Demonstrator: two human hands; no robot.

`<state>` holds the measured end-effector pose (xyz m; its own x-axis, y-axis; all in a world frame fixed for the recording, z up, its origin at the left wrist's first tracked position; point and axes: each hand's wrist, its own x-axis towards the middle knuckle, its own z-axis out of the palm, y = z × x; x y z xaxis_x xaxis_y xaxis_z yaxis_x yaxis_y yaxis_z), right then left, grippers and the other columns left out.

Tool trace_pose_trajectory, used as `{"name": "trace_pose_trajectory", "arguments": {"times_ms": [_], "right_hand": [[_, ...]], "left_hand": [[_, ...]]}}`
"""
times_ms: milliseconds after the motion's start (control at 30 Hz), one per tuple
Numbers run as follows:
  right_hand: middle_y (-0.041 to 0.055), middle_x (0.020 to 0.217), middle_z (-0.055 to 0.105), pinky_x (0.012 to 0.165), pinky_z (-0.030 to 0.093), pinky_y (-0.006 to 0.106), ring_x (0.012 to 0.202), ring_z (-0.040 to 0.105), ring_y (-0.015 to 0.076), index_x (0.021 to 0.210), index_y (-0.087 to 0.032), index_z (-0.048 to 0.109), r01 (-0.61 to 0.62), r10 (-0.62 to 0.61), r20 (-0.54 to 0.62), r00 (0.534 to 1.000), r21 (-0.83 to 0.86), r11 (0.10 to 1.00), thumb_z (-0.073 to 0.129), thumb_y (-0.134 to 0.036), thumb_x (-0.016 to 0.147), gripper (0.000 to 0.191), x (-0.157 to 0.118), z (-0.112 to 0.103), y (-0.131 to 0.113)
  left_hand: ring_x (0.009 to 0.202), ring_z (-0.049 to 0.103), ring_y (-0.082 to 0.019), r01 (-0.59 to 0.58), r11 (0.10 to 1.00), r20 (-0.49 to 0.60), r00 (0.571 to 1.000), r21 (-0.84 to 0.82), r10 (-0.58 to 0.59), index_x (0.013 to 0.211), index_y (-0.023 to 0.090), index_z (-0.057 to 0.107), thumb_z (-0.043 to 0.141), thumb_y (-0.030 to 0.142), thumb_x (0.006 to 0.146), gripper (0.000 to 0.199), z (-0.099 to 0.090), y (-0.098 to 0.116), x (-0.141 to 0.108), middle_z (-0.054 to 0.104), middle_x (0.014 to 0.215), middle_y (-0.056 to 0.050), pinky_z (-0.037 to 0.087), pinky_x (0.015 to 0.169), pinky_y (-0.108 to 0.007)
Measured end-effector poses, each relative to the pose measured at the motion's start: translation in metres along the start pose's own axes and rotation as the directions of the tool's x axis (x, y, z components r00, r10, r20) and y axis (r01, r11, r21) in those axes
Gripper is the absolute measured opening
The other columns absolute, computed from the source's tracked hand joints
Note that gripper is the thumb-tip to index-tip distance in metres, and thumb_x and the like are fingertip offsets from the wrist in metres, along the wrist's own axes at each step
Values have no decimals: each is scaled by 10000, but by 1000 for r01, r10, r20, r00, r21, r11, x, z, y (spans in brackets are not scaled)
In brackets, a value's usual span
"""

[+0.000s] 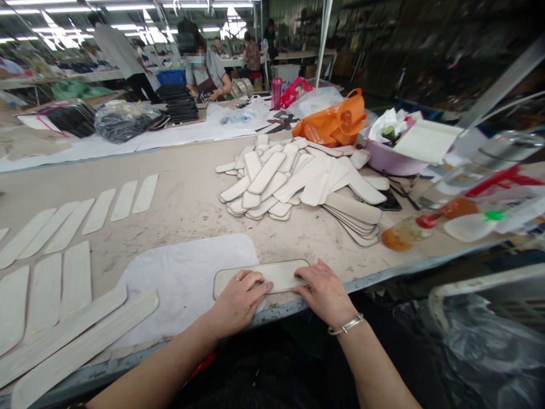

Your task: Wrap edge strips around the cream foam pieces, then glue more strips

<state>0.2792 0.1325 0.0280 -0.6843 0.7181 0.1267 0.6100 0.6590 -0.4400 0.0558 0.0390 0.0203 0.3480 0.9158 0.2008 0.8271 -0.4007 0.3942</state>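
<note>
A long pale strip with rounded corners and a dark edge [272, 274] lies at the front edge of the table. My left hand [242, 298] rests on its near side, fingers bent and pressed together on it. At its right end, my right hand [326, 289] has the thumb and fingers closed around the edge. Part of the strip is hidden under my fingers. Beneath its left part spreads a white sheet [183, 272]. Beyond my hands is a heap of similar pale strips [268, 173].
More pale strips [76, 227] lie in rows at the left. An orange bag [336, 125], a lilac basin [387, 159] and a jar of amber liquid [402, 234] stand at the right. Across the table a co-worker [208, 71] sits by a black stack [179, 105].
</note>
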Motion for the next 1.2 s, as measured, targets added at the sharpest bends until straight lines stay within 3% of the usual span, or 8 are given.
{"name": "trace_pose_trajectory", "arguments": {"times_ms": [233,333,400,500,633,900,1067,1200], "right_hand": [[28,855,635,963,337,424,850,562,196,922,-211,589,-39,39,-15,999,10,999,654,-258,751,189,-3,-3,-4],[67,902,641,940,370,422,886,561,210,1000,-184,593,-37,39,-96,995,23,999,559,-253,819,197,-3,-6,-22],[98,1045,626,967,369,404,995,539,211,1149,-159,545,10,0,-141,990,71,997,484,-255,864,307,-2,-5,-41],[121,1327,469,1055,307,388,1244,377,217,1347,-122,365,130,-117,-84,990,167,977,493,-368,862,559,2,9,-70],[132,1473,226,1114,201,414,1364,145,235,1420,-102,198,115,-127,46,991,203,972,525,-527,802,818,6,37,-89],[112,1482,197,1130,126,380,1373,107,196,1430,-93,141,59,-76,107,991,151,987,401,-595,835,821,3,53,-81],[85,1474,220,1125,95,397,1372,116,193,1411,-105,238,-3,5,97,995,-18,1000,307,-558,881,700,-2,54,-68],[91,1482,166,1108,126,441,1369,128,233,1404,-102,255,-79,96,95,991,-162,984,289,-574,876,710,-7,53,-53]], "left_hand": [[974,481,-206,-10,1000,-17,1000,25,10,1166,205,573,418,145,854,354,1,0,0,522,1064,-100,415,869,-387],[965,481,-207,-12,999,-4,1000,32,12,1172,208,569,411,145,859,356,1,0,1,528,1059,-101,417,869,-396],[965,482,-209,-17,999,-2,1000,32,17,1178,214,565,401,153,868,357,3,-1,0,541,1063,-102,418,872,-404],[1054,468,-235,-64,998,-13,998,5,64,1180,215,564,415,248,878,339,6,-6,-3,543,1145,-109,394,927,-438],[1147,451,-272,-195,981,-52,980,-8,194,1173,175,573,415,379,868,399,11,-16,-9,562,1167,-135,362,979,-475],[1047,565,-215,-154,988,-112,981,26,156,1182,161,567,414,298,871,373,9,-11,-13,632,1098,-125,468,881,-360],[1037,585,-204,-123,991,-144,981,46,129,1136,160,593,450,298,869,332,9,-7,-13,649,1098,-110,477,887,-349],[1007,603,-185,-93,994,-164,981,54,100,1083,158,619,476,175,841,282,11,-5,-14,665,1070,-93,484,880,-348]]}}
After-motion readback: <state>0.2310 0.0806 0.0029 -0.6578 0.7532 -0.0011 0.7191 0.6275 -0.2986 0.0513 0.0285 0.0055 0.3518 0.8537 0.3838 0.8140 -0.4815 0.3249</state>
